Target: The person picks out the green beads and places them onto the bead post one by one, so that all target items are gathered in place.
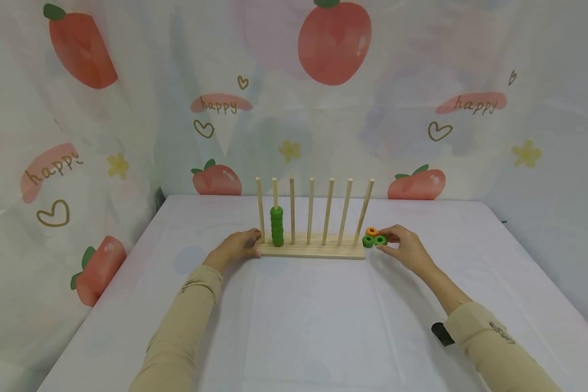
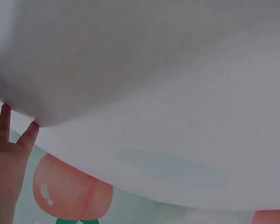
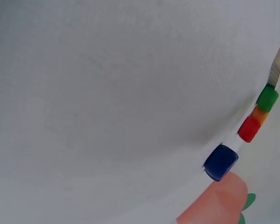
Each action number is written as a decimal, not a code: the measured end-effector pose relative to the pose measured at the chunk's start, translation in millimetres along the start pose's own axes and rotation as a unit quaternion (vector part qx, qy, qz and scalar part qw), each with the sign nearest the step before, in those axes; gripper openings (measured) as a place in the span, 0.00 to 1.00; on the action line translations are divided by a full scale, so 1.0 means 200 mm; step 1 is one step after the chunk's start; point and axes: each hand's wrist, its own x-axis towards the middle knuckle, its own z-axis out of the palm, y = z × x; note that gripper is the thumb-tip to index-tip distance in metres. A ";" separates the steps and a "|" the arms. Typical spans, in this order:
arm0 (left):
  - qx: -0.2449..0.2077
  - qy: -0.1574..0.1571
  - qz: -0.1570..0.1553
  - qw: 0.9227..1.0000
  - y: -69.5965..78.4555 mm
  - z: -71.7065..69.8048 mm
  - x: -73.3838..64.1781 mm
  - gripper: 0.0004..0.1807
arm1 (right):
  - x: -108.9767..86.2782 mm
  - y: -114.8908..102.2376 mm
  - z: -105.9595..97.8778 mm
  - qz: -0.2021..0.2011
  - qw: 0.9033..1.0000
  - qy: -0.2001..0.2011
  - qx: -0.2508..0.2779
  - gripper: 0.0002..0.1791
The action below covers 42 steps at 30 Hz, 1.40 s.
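Observation:
A wooden peg rack (image 1: 313,252) stands on the table with several upright pegs. Stacked green beads (image 1: 277,227) fill the lower part of its second peg from the left. My left hand (image 1: 236,246) holds the left end of the base, thumb in front and fingers behind; only part of this hand (image 2: 9,154) shows in the left wrist view. Off the rack's right end, my right hand (image 1: 408,250) pinches a green bead (image 1: 380,240) between thumb and fingers. Beside that bead are another green bead (image 1: 368,241) and an orange bead (image 1: 371,231).
In the right wrist view, a red bead (image 3: 249,129) and a blue bead (image 3: 220,162) lie on the table past the green one. A small black object (image 1: 442,334) shows by the right sleeve. A printed cloth backdrop (image 1: 323,125) rises behind the white table (image 1: 304,326).

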 end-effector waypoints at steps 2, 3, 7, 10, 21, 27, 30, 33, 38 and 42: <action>0.001 0.000 0.002 1.000 0.00 0.00 0.00 0.34 | 0.00 -0.01 0.00 -0.009 1.000 0.007 0.004 0.18; 0.002 0.000 0.003 1.000 0.00 0.00 0.00 0.34 | 0.00 -0.01 0.01 -0.015 1.000 0.012 0.003 0.18; -0.003 -0.002 0.003 1.000 0.00 0.00 0.00 0.34 | 0.00 -0.03 0.02 -0.050 0.998 0.034 0.004 0.17; -0.002 -0.002 -0.001 1.000 0.00 0.00 0.01 0.34 | 0.01 -0.05 0.03 -0.084 0.995 0.048 0.008 0.18; 0.003 0.003 0.002 1.000 0.02 -0.01 0.01 0.32 | 0.04 -0.14 0.06 -0.155 0.986 0.053 0.024 0.19; 0.007 -0.001 -0.001 1.000 0.01 -0.02 0.01 0.32 | 0.06 -0.20 0.10 -0.157 0.986 0.053 0.025 0.19; 0.009 -0.005 -0.004 1.000 0.01 -0.02 0.02 0.32 | 0.07 -0.22 0.11 -0.163 0.985 0.051 0.020 0.19; 0.003 -0.002 -0.007 1.000 0.01 -0.02 0.01 0.32 | 0.09 -0.25 0.13 -0.171 0.984 0.053 0.024 0.19; 0.001 -0.004 -0.001 1.000 0.01 -0.01 -0.01 0.32 | 0.10 -0.29 0.16 -0.173 0.982 0.062 0.043 0.19; 0.006 -0.005 0.002 1.000 0.00 0.00 0.00 0.33 | 0.11 -0.33 0.18 -0.165 0.983 0.052 0.059 0.19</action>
